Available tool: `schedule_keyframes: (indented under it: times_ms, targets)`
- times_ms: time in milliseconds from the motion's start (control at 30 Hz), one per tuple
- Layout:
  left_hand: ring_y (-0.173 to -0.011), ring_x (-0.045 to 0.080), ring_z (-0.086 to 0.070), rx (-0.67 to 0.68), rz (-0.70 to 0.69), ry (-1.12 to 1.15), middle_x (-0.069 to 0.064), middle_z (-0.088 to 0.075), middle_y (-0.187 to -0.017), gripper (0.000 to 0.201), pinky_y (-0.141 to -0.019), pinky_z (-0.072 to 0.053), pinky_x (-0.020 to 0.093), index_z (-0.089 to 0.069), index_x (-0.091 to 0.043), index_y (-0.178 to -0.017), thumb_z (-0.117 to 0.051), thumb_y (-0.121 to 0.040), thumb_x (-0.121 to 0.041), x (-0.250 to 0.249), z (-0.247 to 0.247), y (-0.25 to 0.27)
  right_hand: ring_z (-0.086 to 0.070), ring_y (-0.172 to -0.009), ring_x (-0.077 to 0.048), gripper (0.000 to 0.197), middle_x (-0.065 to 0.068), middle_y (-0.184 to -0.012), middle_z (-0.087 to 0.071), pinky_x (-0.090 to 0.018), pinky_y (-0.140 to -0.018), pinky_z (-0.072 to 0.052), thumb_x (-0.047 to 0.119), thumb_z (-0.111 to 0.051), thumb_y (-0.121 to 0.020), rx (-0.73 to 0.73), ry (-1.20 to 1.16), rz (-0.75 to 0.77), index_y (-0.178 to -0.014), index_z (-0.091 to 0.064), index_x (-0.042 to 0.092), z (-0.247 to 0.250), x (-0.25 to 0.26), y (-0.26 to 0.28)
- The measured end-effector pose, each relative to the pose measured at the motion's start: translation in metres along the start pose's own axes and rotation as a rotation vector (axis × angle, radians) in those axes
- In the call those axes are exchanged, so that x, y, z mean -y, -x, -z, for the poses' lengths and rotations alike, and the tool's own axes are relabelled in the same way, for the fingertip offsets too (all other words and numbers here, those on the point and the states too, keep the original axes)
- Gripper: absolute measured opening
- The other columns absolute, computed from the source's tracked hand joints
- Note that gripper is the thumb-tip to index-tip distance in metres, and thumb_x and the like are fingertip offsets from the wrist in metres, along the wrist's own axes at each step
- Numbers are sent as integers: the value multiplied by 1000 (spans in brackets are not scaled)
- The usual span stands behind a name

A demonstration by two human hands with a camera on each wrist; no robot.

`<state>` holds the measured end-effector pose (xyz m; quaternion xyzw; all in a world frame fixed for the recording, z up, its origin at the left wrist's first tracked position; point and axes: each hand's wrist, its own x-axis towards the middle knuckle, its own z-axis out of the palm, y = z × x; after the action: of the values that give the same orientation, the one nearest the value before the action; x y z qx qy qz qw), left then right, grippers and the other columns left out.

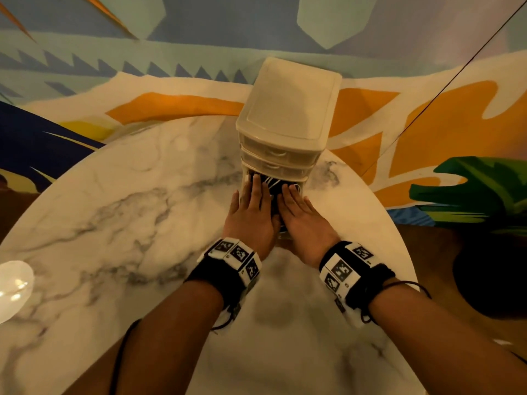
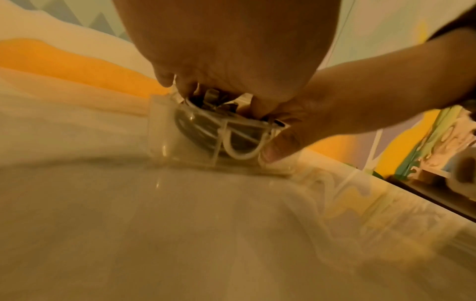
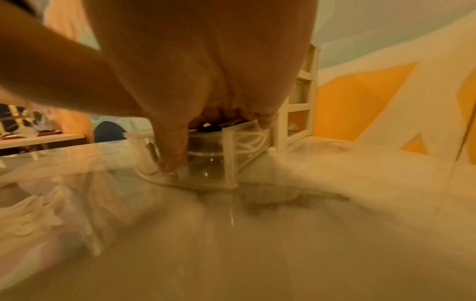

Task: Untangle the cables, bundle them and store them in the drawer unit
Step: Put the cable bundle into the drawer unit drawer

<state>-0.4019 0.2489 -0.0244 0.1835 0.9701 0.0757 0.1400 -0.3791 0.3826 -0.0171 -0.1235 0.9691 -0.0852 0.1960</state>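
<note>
A white translucent drawer unit [image 1: 288, 115] stands at the far side of the table. Its bottom drawer [image 1: 244, 183] is pulled out toward me and holds coiled black and white cables [image 1: 271, 183]. My left hand [image 1: 251, 206] lies flat on the cables with straight fingers. Beside it, my right hand [image 1: 299, 215] also presses down on them. In the left wrist view a white cable loop [image 2: 242, 150] shows through the clear drawer front [image 2: 180, 146]. The right wrist view shows my right thumb [image 3: 172, 150] lying against that drawer's front [image 3: 211, 167]. Most of the cables are hidden under my palms.
The round marble table [image 1: 128, 223] spreads wide to the left and toward me. A clear glassy object [image 1: 14, 289] sits at its left edge. A painted wall stands right behind the drawer unit. The table edge and dark floor [image 1: 484, 266] are to the right.
</note>
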Motion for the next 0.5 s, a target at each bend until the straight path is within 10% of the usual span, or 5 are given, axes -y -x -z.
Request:
schedule_keyframes:
  times_ms: [233,500]
  targets:
    - [-142,20,24,142,-190,-68,7,28,-153,102,-119,4,37,19,-15,-146,-29,-81,-76,28,2,7,13,-146,-22,94,-11,-158,14,-33,-120,-11,40,-58,-88,-22,-35,-2,-149,4,6,1,-3,-3]
    - [-143,23,21,118,-227,-227,12,26,-153,91,-119,2,39,18,-7,-145,-30,-91,-62,37,4,-3,2,-147,-21,87,-11,-159,9,-32,-114,-22,29,-59,-89,-206,-204,-105,-150,-1,7,-13,17,7]
